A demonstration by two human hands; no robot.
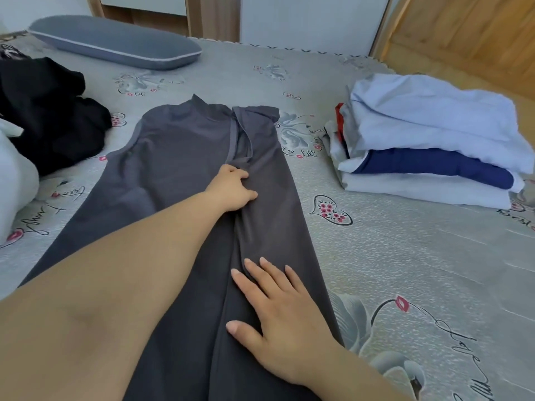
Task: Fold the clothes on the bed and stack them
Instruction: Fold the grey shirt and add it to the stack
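On the bed (390, 256), a dark grey garment (179, 157) lies lengthwise; left hand (231, 189) pinches its folded edge, right hand (278, 311) presses flat, fingers spread; its lower end is cut off.

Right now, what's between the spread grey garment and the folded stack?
Head view: only bare floral bedsheet between the dark grey garment and the folded stack of light blue, navy and white clothes.

One grey garment (185, 175) spread flat, one black heap (49, 111), one pillow (115, 41), two hands, and a stack (428, 140) of perhaps four folded pieces.
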